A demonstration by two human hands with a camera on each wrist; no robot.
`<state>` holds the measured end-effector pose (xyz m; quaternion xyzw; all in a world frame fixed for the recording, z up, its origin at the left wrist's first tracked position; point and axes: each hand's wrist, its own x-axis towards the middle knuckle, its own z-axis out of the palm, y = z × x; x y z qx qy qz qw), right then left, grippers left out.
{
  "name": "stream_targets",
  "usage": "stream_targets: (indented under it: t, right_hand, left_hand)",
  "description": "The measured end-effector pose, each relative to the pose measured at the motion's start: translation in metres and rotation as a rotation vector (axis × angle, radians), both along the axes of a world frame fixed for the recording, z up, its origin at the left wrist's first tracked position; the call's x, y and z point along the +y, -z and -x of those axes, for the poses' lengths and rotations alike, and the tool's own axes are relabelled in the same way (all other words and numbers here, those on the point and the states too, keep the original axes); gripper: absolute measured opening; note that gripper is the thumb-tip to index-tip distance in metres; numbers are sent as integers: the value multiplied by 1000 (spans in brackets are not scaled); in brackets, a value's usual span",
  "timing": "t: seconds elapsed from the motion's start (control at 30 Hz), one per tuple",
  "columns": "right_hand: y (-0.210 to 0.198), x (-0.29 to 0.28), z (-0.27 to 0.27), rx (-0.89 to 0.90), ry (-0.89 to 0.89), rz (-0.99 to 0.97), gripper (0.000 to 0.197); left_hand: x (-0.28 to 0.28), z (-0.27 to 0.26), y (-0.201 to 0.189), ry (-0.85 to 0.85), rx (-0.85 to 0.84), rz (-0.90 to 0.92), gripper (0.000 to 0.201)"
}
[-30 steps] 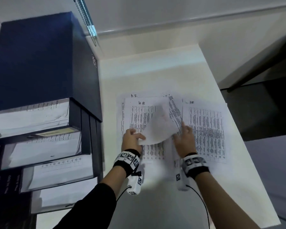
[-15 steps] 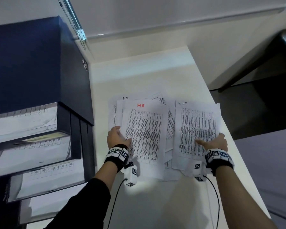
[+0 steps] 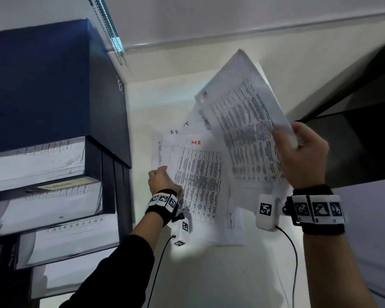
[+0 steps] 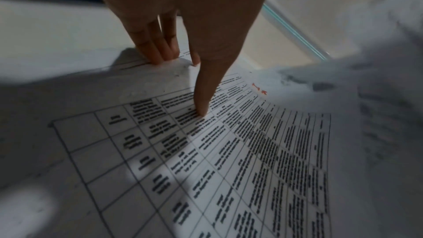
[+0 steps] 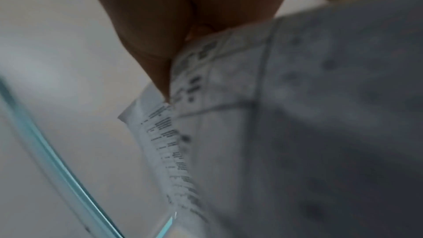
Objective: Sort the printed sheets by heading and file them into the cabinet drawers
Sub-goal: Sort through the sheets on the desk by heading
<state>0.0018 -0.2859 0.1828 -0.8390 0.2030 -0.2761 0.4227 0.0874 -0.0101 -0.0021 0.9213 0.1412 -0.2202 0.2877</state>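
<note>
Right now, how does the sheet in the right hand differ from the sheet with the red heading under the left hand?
The lifted sheet is off the table, tilted, pinched at its edge by the right hand; the red-headed sheet lies flat on the pile.
The left hand only presses the red-headed sheet with straight fingers, no grip.
The red heading shows clearly; the lifted sheet's heading is too blurred to read.
Both are white pages with printed tables.

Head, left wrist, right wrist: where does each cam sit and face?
Head: worn high, looks down at the desk and cabinet; both forearms show.
Left wrist: along the left hand, fingers on the red-headed sheet.
Right wrist: along the right hand gripping the lifted sheets.
Shared: head and left wrist both show the red-headed sheet.
</note>
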Motion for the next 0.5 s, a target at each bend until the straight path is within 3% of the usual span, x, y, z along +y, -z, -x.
stream_targets:
  t: [0.1, 0.3, 0.4, 0.5]
  right_hand:
    - [18, 3, -2, 215, 79, 19, 21]
    - [85, -14, 27, 702, 210, 124, 18]
    - [100, -28, 40, 799, 241, 101, 17]
    - [104, -35, 44, 754, 134, 49, 18]
  left_hand:
    - [-3, 1, 1, -18, -22, 12, 56]
    - [0, -2, 4, 72, 6, -114, 62]
    - [-1, -7, 5, 75, 2, -155, 76]
    - [-1, -8, 4, 75, -3, -171, 87]
